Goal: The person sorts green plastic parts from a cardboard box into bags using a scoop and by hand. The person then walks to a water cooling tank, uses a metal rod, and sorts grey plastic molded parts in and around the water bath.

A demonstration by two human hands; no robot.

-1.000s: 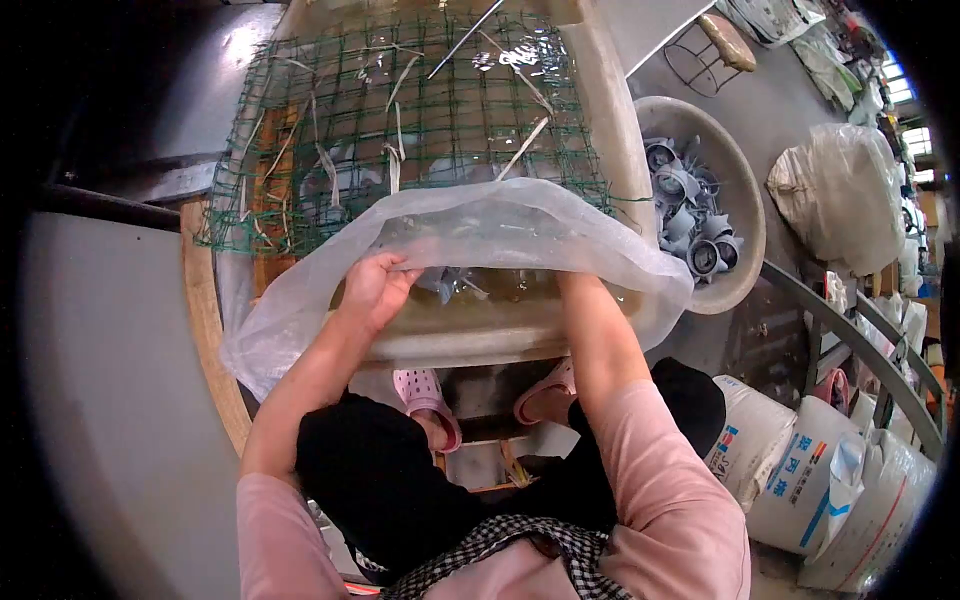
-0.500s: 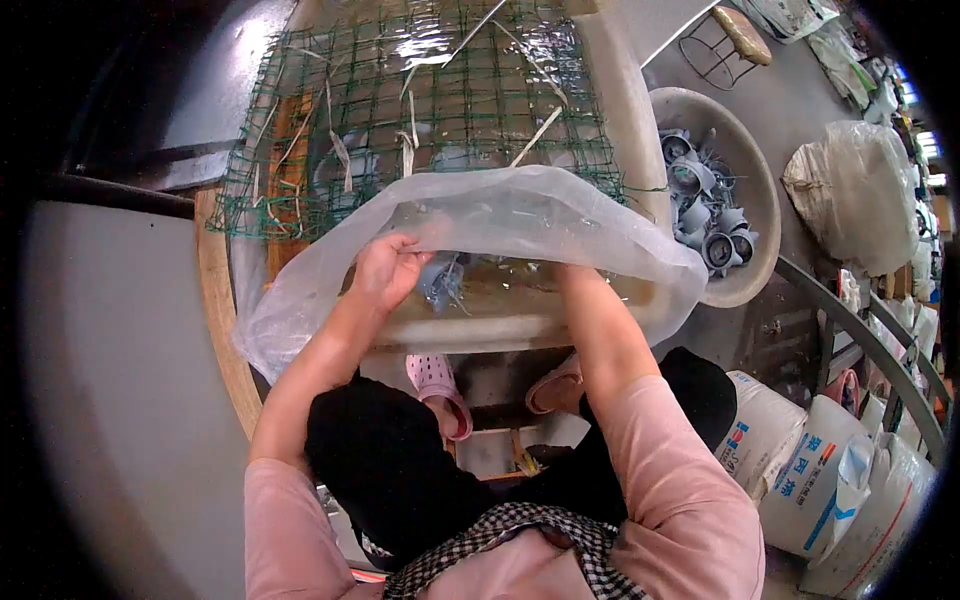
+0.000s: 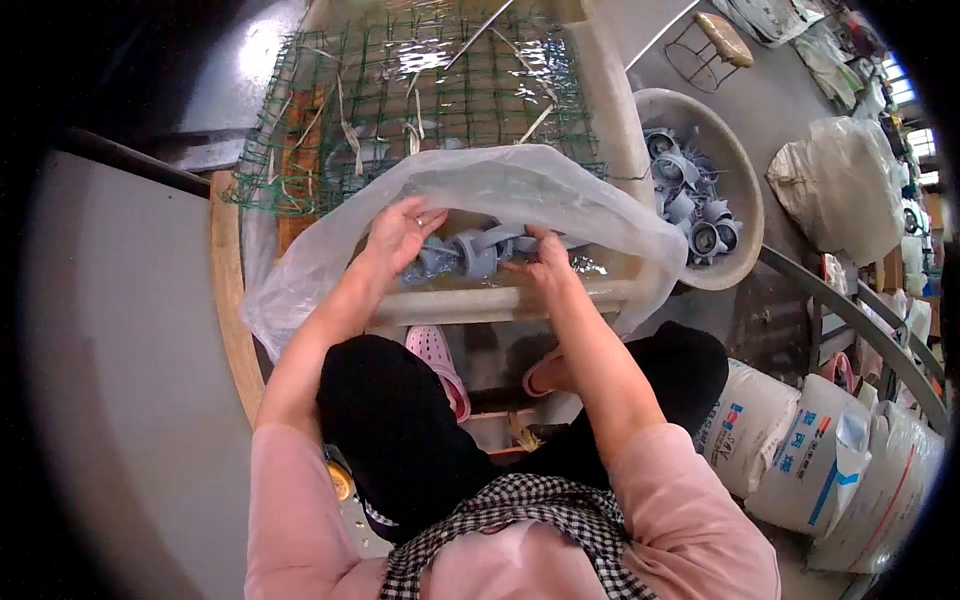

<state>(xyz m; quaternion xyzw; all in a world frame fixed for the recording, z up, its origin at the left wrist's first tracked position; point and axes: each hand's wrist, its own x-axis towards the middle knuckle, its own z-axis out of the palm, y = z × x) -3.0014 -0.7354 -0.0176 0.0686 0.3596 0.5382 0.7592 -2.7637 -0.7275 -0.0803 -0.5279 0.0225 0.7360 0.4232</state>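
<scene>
Grey plastic parts (image 3: 474,252) lie between my hands, at the water in the pale tub (image 3: 470,304). My right hand (image 3: 545,258) has its fingers closed on the right end of these parts. At their left, my left hand (image 3: 402,234) is held with fingers apart, close to the parts. A translucent plastic sheet (image 3: 520,180) arches over both hands and hangs down at each side. Behind it a green wire mesh (image 3: 450,100) with pale ties covers the water.
A round basin (image 3: 748,190) of grey parts stands right of the tub. Beyond are a stool (image 3: 724,40) and a wrapped bundle (image 3: 838,190). White sacks (image 3: 808,455) lie at lower right beside a curved metal rail (image 3: 850,315). A wooden edge (image 3: 230,290) runs along the left.
My right hand has come up from under the water and sheet with grey parts, moving left. My left hand has shifted up and right, and its fingers have opened.
</scene>
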